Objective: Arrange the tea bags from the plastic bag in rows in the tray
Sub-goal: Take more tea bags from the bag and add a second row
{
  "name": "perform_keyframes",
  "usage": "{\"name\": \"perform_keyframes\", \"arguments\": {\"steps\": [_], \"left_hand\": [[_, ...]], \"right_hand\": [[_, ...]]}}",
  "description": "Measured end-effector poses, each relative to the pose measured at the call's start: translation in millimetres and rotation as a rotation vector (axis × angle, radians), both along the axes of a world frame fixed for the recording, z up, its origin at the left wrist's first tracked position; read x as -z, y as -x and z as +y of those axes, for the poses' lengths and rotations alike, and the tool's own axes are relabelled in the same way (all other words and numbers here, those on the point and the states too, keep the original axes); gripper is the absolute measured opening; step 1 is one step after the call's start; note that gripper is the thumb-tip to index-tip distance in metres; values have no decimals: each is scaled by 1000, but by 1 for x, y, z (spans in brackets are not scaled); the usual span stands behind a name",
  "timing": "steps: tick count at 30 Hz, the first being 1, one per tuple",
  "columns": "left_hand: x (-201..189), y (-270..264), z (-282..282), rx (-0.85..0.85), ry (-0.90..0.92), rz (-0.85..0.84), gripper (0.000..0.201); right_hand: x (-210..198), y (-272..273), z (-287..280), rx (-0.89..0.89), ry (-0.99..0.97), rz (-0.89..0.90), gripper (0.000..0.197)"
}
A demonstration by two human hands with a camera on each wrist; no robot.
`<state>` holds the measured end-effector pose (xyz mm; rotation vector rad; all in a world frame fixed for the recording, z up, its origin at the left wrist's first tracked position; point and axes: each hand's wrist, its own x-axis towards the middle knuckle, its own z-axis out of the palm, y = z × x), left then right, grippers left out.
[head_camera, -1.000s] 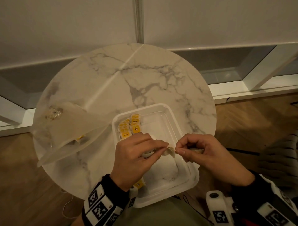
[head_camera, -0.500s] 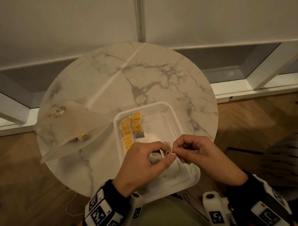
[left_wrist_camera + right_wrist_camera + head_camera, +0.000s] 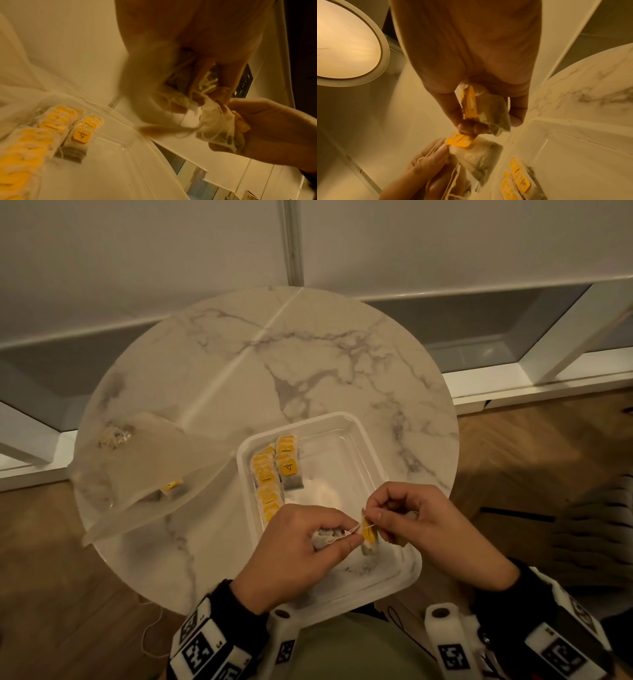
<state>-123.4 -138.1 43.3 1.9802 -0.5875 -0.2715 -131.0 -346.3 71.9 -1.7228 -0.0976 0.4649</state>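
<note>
Over the near end of the tray (image 3: 346, 419), both hands meet above its bare floor. The left hand (image 3: 294, 553) has its fingers curled round a crumpled tea bag (image 3: 323, 537), thumb and forefinger pinching the tangled string (image 3: 346, 534) that runs across to the right. The right hand (image 3: 421, 522) pinches a second bag (image 3: 494, 112) with a yellow tag (image 3: 470, 102) between thumb and fingers; the right wrist view shows this plainly, with its fingertips also nipping the string just above another tagged bag (image 3: 476, 152) that hangs between the 2 hands. How many bags sit in the left fist I cannot tell (the left wrist view is blurred there).

Along the tray's left side lie 2 rows of bags (image 3: 270, 474), yellow tags up, overlapping like shingles: a long row (image 3: 25, 142) against the left wall and a short row (image 3: 289, 463) just beside it, at the far end. The rest of the tray floor is bare plastic.

To the left of the tray, on the round marble table (image 3: 308, 347), the plastic bag (image 3: 144, 463) lies slack with its mouth toward the tray; 1 tagged bag (image 3: 171, 486) shows through it, near the mouth. The tray's near edge overhangs the table rim, close to the person's lap.
</note>
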Motion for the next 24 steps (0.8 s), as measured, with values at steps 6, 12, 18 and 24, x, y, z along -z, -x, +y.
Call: {"name": "perform_keyframes", "arguments": {"steps": [6, 12, 18, 24], "left_hand": [[1, -1, 2, -35, 75, 91, 14], [4, -1, 2, -31, 54, 56, 13], [8, -2, 3, -36, 22, 4, 19], [12, -1, 5, -68, -20, -60, 21]], "right_hand": [[-1, 1, 0, 15, 33, -8, 10], [2, 0, 3, 79, 110, -7, 11], [7, 3, 7, 114, 223, -62, 11], [5, 3, 7, 122, 161, -62, 12]]}}
